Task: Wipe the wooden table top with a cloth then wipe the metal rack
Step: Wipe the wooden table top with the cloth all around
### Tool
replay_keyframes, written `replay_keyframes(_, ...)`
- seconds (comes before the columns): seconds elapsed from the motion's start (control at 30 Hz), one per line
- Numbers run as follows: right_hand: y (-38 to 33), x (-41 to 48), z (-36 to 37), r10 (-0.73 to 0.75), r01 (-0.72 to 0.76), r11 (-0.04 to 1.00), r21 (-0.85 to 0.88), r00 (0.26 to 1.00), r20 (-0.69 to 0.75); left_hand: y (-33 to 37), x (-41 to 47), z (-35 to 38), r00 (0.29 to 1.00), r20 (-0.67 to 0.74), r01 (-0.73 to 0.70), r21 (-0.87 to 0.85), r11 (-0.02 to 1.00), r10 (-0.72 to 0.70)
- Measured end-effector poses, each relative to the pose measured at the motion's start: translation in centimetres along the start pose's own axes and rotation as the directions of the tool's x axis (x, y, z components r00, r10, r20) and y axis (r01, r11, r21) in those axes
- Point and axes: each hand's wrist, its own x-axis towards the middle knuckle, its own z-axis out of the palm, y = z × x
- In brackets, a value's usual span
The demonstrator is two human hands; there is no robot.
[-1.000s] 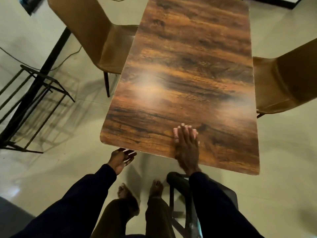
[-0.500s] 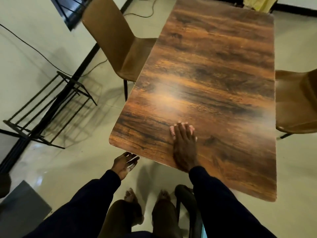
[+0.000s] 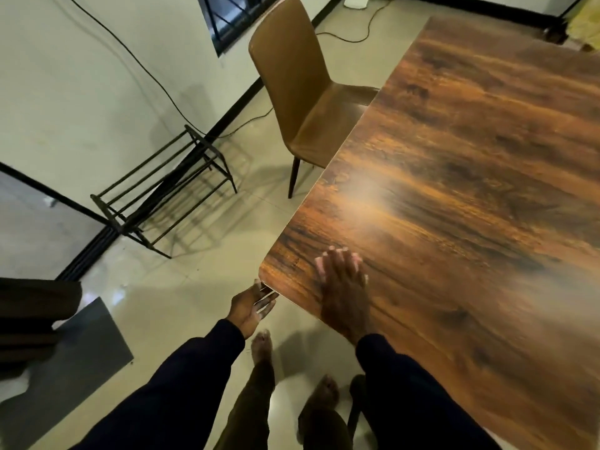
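Glossy dark-grained wooden table top [image 3: 470, 190], right grip [image 3: 344, 287] flat on it, left grip [image 3: 251, 303] spread beside corner

The room is dim and warm-toned, lit softly and, by the look of the glare, from overhead. A pale, hazy patch of that glare sits on the glossy worktop [image 3: 470, 157] near its left edge and washes out the wood grain there. The shiny floor [image 3: 181, 287] gives back duller reflections. The metal rack [image 3: 162, 193] throws a soft barred shadow on the floor beside it. The brown chair [image 3: 302, 102] casts faint shadows on the floor and on the wall [image 3: 81, 92]. Motion blur smears the right hand [image 3: 344, 293] at its fingers [image 3: 337, 261], and the bare feet [image 3: 261, 345] are blurred too. Wide-angle distortion bends the black skirting [image 3: 240, 102] and splays the worktop's edges, and detail softens toward the corners.
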Motion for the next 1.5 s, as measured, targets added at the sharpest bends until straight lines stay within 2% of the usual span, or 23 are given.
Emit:
replay_keyframes(0.07, -2.6, 1.1, 1.9, -0.251, 0.251, 0.968, 0.004, 0.966, 0.067, 0.8, 0.7, 0.3, 0.999, -0.038, -0.027, 0.048, 0.998, 0.028)
replay_keyframes(0.13, -2.9, 2.7, 2.2, -0.392, 0.395, 0.918, -0.019, 0.915, 0.091, 1.5, 1.5, 0.4, 0.996, -0.067, -0.043, 0.115, 0.992, 0.051)
replay_keyframes(0.17, -2.5, 3.6, 1.9, -0.369, 0.374, 0.926, -0.042, 0.924, 0.097, 1.7, 1.8, 0.4, 0.996, -0.068, -0.048, 0.137, 0.989, 0.058)
replay_keyframes(0.23, -2.0, 5.8, 0.8, -0.118, 0.119, 0.993, -0.012, 0.992, 0.035, 2.4, 2.2, 0.4, 0.997, -0.064, -0.04, 0.144, 0.989, 0.049)
replay_keyframes(0.3, -2.7, 7.7, 0.0, 0.151, -0.15, 0.988, 0.048, 0.988, -0.024, 3.0, 2.6, 0.0, 0.998, -0.062, -0.003, 0.131, 0.991, 0.011)
replay_keyframes(0.33, -3.9, 8.2, 0.1, 0.174, -0.173, 0.984, 0.033, 0.984, -0.028, 3.4, 2.8, -0.2, 0.999, -0.053, 0.017, 0.128, 0.992, -0.011)
replay_keyframes(0.43, -8.2, 7.0, 3.0, -0.141, 0.141, 0.989, 0.038, 0.99, -0.005, 4.6, 3.1, -1.1, 0.997, -0.045, 0.069, 0.128, 0.989, -0.063)
replay_keyframes(0.5, -9.3, 5.2, 4.9, -0.38, 0.377, 0.925, 0.054, 0.924, 0.05, 5.5, 3.5, -1.7, 0.995, -0.071, 0.083, 0.117, 0.99, -0.075)
replay_keyframes(0.6, -6.7, 3.9, 5.1, -0.494, 0.497, 0.868, 0.0, 0.862, 0.118, 6.6, 4.0, -2.9, 0.994, -0.034, 0.11, 0.156, 0.982, -0.106)
replay_keyframes(0.67, -4.5, 3.8, 4.2, -0.335, 0.337, 0.941, -0.021, 0.941, 0.051, 7.3, 4.8, -4.0, 0.991, 0.001, 0.129, 0.169, 0.977, -0.131)
replay_keyframes(0.73, -2.9, 3.7, 2.9, -0.046, 0.045, 0.999, -0.025, 0.997, -0.064, 7.7, 5.4, -4.7, 0.99, 0.024, 0.129, 0.186, 0.974, -0.135)
replay_keyframes(0.8, -3.9, 3.8, 2.7, 0.148, -0.152, 0.988, -0.017, 0.979, -0.138, 7.9, 5.7, -5.0, 0.99, 0.049, 0.121, 0.207, 0.971, -0.133)
replay_keyframes(0.83, -5.2, 3.8, 3.1, 0.17, -0.174, 0.985, -0.011, 0.974, -0.152, 7.9, 5.8, -4.9, 0.989, 0.059, 0.124, 0.216, 0.969, -0.139)
replay_keyframes(0.87, -6.6, 3.6, 3.7, 0.132, -0.134, 0.991, -0.006, 0.982, -0.133, 7.8, 5.9, -4.6, 0.987, 0.068, 0.126, 0.22, 0.967, -0.144)
replay_keyframes(0.97, -7.9, 1.6, 5.2, -0.194, 0.195, 0.98, -0.047, 0.981, 0.016, 8.2, 6.3, -2.7, 0.983, 0.108, 0.113, 0.287, 0.951, -0.149)
replay_keyframes(1.03, -5.6, 0.9, 4.8, -0.234, 0.236, 0.968, -0.089, 0.972, 0.026, 8.8, 6.4, -1.1, 0.982, 0.126, 0.084, 0.365, 0.927, -0.138)
replay_keyframes(1.13, -2.1, 1.9, 2.6, 0.148, -0.154, 0.985, -0.084, 0.986, -0.075, 9.5, 6.5, 0.7, 0.973, 0.208, -0.001, 0.447, 0.895, -0.103)
replay_keyframes(1.2, -1.0, 4.5, 1.2, 0.395, -0.397, 0.918, 0.019, 0.906, -0.15, 9.9, 6.6, 1.2, 0.973, 0.219, -0.037, 0.468, 0.883, -0.076)
replay_keyframes(1.27, -2.2, 7.7, 0.5, 0.537, -0.519, 0.843, 0.144, 0.828, -0.16, 9.8, 6.7, 1.3, 0.976, 0.21, -0.053, 0.486, 0.872, -0.058)
replay_keyframes(1.33, -4.7, 9.2, 1.4, 0.382, -0.376, 0.924, 0.075, 0.916, -0.119, 9.6, 6.8, 1.3, 0.98, 0.19, -0.047, 0.499, 0.865, -0.057)
replay_keyframes(1.4, -6.5, 7.8, 3.3, 0.074, -0.073, 0.996, -0.044, 0.997, 0.018, 9.2, 6.8, 1.3, 0.981, 0.184, -0.038, 0.499, 0.866, -0.063)
replay_keyframes(1.43, -6.4, 6.6, 3.7, -0.028, 0.034, 0.997, -0.07, 0.997, 0.078, 9.0, 6.9, 1.5, 0.981, 0.183, -0.035, 0.493, 0.869, -0.064)
replay_keyframes(1.5, -4.7, 4.6, 3.4, -0.08, 0.088, 0.992, -0.086, 0.993, 0.083, 8.8, 7.0, 2.0, 0.983, 0.175, -0.042, 0.483, 0.874, -0.05)
